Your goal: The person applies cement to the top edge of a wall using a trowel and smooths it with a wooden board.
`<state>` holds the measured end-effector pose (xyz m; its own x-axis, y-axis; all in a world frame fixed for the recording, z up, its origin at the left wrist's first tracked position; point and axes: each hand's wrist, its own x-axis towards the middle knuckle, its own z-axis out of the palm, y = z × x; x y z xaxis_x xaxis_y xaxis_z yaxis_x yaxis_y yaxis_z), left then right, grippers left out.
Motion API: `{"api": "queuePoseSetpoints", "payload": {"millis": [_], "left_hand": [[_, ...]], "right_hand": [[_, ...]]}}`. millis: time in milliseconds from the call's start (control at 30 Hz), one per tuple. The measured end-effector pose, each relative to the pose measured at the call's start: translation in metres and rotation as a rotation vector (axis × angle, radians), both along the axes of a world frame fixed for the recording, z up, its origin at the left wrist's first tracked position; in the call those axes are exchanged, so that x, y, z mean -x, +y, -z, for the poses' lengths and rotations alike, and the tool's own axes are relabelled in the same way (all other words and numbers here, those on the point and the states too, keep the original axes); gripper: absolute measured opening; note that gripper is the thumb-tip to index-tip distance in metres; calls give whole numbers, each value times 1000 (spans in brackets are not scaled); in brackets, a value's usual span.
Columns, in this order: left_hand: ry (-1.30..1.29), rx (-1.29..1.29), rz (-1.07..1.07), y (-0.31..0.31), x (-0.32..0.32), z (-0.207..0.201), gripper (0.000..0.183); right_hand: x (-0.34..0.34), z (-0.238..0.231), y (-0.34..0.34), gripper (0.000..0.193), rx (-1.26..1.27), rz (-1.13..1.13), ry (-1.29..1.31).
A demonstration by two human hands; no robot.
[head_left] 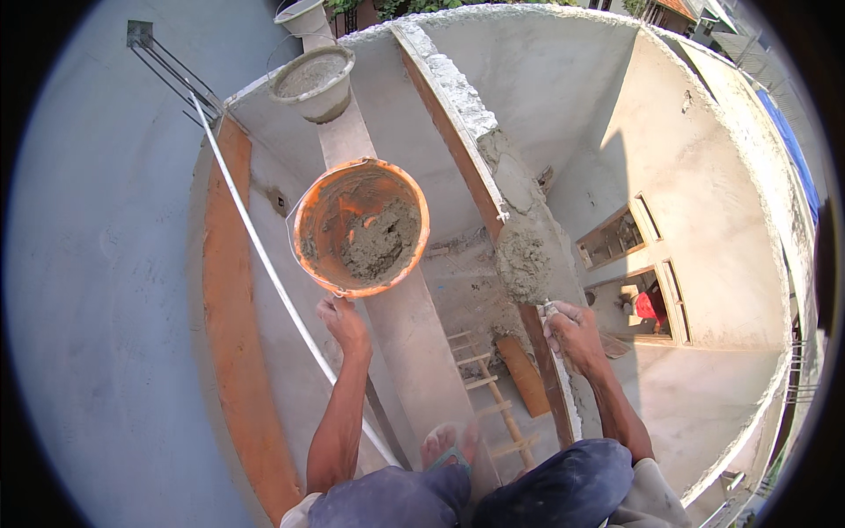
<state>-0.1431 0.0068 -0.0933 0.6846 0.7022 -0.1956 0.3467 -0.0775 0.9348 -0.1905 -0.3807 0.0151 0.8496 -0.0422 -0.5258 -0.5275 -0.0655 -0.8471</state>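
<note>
An orange bucket (407,180) with grey mortar (385,239) inside rests on a narrow plank (405,330). My left hand (343,327) is closed just below its near rim; what the curled fingers hold, if anything, is hidden. To the right, my right hand (574,334) is wrapped round the handle of a trowel (550,310), most of which is out of sight. A heap of wet mortar (524,260) lies beyond that hand on the wall top, alongside a long wooden board (458,145).
A pale mortar-crusted bucket (327,104) stands farther along the plank, with another pale bucket (301,11) behind. A white pole (264,251) slants along the left. Far below are a bamboo ladder (497,400) and an orange board (522,377). Rods (172,70) jut from the left wall.
</note>
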Motion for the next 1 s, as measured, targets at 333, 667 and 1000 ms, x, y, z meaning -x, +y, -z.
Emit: {"api": "queuePoseSetpoints", "payload": {"millis": [333, 667, 1000], "left_hand": [[345, -801, 467, -74, 35, 4, 88], [355, -753, 503, -75, 35, 1, 89], [324, -908, 492, -79, 31, 8, 86]], "right_hand": [[-179, 8, 23, 23, 80, 105, -209], [-360, 96, 46, 27, 671, 32, -356], [-315, 114, -10, 30, 312, 137, -108]]}}
